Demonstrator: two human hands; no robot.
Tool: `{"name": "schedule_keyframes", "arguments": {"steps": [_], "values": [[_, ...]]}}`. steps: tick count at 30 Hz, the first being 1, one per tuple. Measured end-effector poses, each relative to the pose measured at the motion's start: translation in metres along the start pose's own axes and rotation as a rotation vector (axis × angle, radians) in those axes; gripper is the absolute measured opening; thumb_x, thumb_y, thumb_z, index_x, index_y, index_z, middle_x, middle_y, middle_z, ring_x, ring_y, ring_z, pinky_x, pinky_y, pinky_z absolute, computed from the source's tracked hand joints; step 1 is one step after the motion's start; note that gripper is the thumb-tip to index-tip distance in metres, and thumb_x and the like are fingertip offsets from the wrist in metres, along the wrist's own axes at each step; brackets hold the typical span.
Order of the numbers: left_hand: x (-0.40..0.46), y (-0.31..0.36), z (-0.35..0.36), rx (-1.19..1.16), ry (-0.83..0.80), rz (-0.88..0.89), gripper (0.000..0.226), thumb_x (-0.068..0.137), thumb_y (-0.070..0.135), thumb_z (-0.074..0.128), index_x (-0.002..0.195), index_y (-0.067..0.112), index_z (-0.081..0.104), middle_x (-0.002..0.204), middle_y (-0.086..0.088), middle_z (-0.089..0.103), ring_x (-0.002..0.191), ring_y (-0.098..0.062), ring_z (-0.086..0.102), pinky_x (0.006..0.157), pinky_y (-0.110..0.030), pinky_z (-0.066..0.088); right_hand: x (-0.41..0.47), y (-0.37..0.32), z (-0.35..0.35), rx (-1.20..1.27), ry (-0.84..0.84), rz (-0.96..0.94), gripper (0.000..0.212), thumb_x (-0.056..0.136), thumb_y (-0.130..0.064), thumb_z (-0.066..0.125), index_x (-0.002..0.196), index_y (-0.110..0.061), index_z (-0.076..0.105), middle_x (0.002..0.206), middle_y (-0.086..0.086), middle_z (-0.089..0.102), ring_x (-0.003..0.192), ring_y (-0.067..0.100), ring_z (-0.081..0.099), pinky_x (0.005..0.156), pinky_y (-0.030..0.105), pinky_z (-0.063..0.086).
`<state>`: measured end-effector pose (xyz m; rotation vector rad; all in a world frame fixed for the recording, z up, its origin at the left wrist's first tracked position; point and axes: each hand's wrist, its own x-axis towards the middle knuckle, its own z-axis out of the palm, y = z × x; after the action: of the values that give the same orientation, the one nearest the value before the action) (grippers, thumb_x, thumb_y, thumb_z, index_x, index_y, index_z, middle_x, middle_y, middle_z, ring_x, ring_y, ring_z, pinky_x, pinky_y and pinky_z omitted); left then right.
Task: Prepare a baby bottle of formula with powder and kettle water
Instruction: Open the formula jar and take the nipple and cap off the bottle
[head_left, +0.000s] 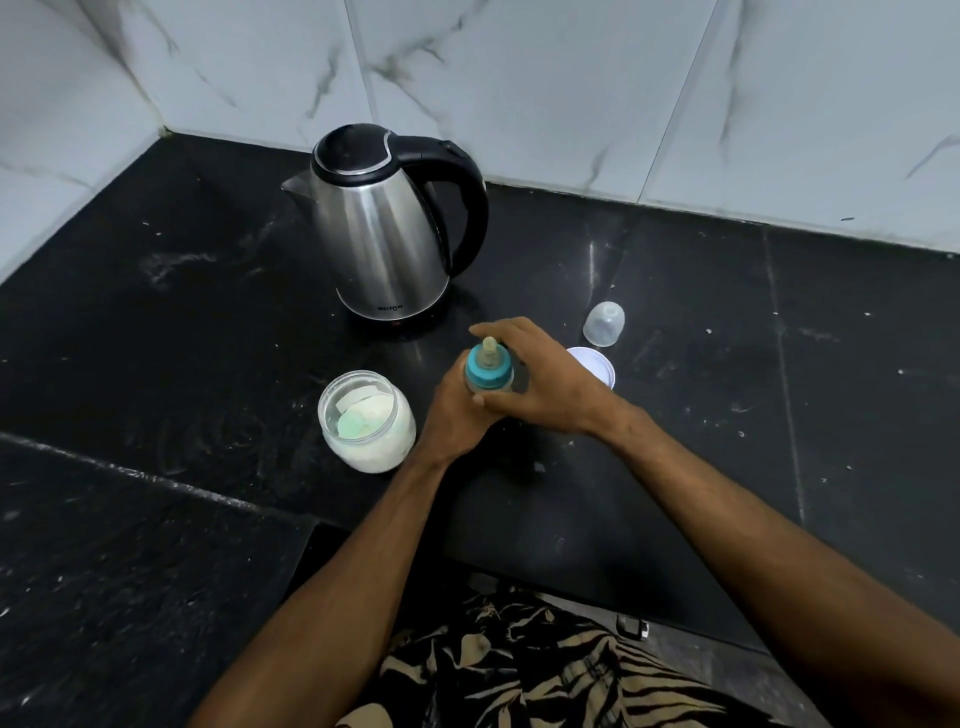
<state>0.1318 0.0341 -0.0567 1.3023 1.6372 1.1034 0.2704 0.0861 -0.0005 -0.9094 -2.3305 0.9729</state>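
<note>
Right, both hands on the bottle (488, 375): left hand (451, 415) grips its body, right hand (540, 379) curls round the teal collar (487, 368). Prob screwing it tight; next, clear cap (603, 323) beyond my right, w/ open powder jar (366, 421) just left.

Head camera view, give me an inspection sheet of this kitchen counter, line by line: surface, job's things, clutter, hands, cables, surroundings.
Surface: black speckled stone counter, with pale smears and white flecks.
Job's things: steel electric kettle with black lid and handle stands upright at the back, lid shut; open clear jar of white powder with a pale green scoop inside; baby bottle with teal collar and teat is held upright.
Clutter: clear dome bottle cap and white round lid lie right of the hands.
Hands: left hand and right hand both grip the bottle.
Cables: nothing seen.
Surroundings: white marble-look wall tiles.
</note>
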Motion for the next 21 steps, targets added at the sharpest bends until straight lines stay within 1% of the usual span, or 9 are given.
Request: {"name": "schedule_keyframes", "arguments": {"steps": [2,3,5,8,11,14,16,18,21], "values": [[-0.002,0.004,0.001,-0.016,0.006,0.018,0.069,0.069,0.046,0.073,0.123,0.007,0.058,0.118,-0.009,0.066,0.11,-0.023,0.065,0.097,-0.046,0.054,0.0,-0.004,0.007,-0.038,0.075,0.056,0.075,0.071,-0.042,0.085,0.133,-0.018,0.051,0.128,0.0,0.052,0.116,0.012,0.052,0.1,0.03,0.046],[-0.002,0.005,0.001,-0.025,0.0,-0.002,0.073,0.067,0.051,0.071,0.124,0.008,0.057,0.119,-0.009,0.066,0.11,-0.023,0.065,0.097,-0.046,0.054,0.0,-0.006,0.011,-0.064,0.124,0.075,0.074,0.07,-0.043,0.085,0.131,-0.018,0.051,0.126,0.0,0.053,0.113,0.013,0.053,0.098,0.031,0.048],[-0.001,0.005,0.002,-0.032,-0.014,-0.044,0.075,0.063,0.054,0.071,0.124,0.013,0.057,0.118,-0.003,0.066,0.109,-0.018,0.066,0.097,-0.044,0.055,0.0,-0.008,0.016,-0.077,0.19,0.092,0.066,0.073,-0.036,0.084,0.128,-0.017,0.052,0.123,0.0,0.056,0.109,0.016,0.054,0.095,0.037,0.049],[0.002,0.002,0.0,0.046,-0.003,-0.025,0.069,0.066,0.058,0.066,0.121,0.018,0.059,0.114,0.004,0.068,0.104,-0.011,0.066,0.094,-0.039,0.056,-0.003,-0.009,0.019,0.023,0.19,0.071,0.06,0.077,-0.021,0.078,0.13,-0.016,0.05,0.125,0.0,0.058,0.112,0.017,0.056,0.097,0.04,0.049],[0.0,0.0,-0.002,0.042,0.009,0.003,0.059,0.071,0.053,0.066,0.117,0.017,0.06,0.11,0.006,0.069,0.102,-0.009,0.067,0.092,-0.04,0.056,-0.006,-0.009,0.019,0.09,0.158,0.022,0.063,0.075,-0.014,0.076,0.132,-0.012,0.048,0.13,0.003,0.054,0.118,0.017,0.053,0.102,0.038,0.046],[0.001,-0.001,0.001,0.004,0.014,0.006,0.061,0.072,0.051,0.07,0.12,0.015,0.059,0.114,0.0,0.068,0.105,-0.014,0.067,0.093,-0.042,0.057,-0.006,-0.01,0.02,0.026,0.205,0.064,0.07,0.072,-0.028,0.085,0.13,-0.012,0.049,0.128,0.004,0.05,0.114,0.012,0.05,0.1,0.024,0.045],[0.004,-0.002,0.003,0.016,-0.002,-0.03,0.061,0.073,0.049,0.073,0.123,0.017,0.058,0.117,0.0,0.066,0.107,-0.016,0.066,0.096,-0.042,0.056,-0.006,-0.012,0.021,-0.015,0.257,0.106,0.067,0.073,-0.032,0.084,0.128,-0.013,0.051,0.123,0.004,0.054,0.108,0.013,0.052,0.094,0.027,0.048],[0.006,-0.003,0.004,0.059,-0.007,-0.038,0.057,0.077,0.041,0.077,0.124,0.018,0.057,0.118,0.001,0.066,0.108,-0.014,0.065,0.097,-0.041,0.055,-0.006,-0.013,0.022,-0.007,0.272,0.1,0.061,0.076,-0.027,0.081,0.127,-0.013,0.051,0.122,0.003,0.058,0.107,0.016,0.054,0.093,0.034,0.049],[0.004,-0.002,0.0,0.06,0.001,-0.005,0.058,0.074,0.052,0.069,0.121,0.02,0.059,0.114,0.006,0.068,0.104,-0.009,0.066,0.093,-0.036,0.056,-0.009,-0.013,0.022,0.068,0.226,0.072,0.059,0.078,-0.018,0.076,0.13,-0.013,0.049,0.127,0.001,0.056,0.114,0.017,0.055,0.098,0.039,0.049]]}}
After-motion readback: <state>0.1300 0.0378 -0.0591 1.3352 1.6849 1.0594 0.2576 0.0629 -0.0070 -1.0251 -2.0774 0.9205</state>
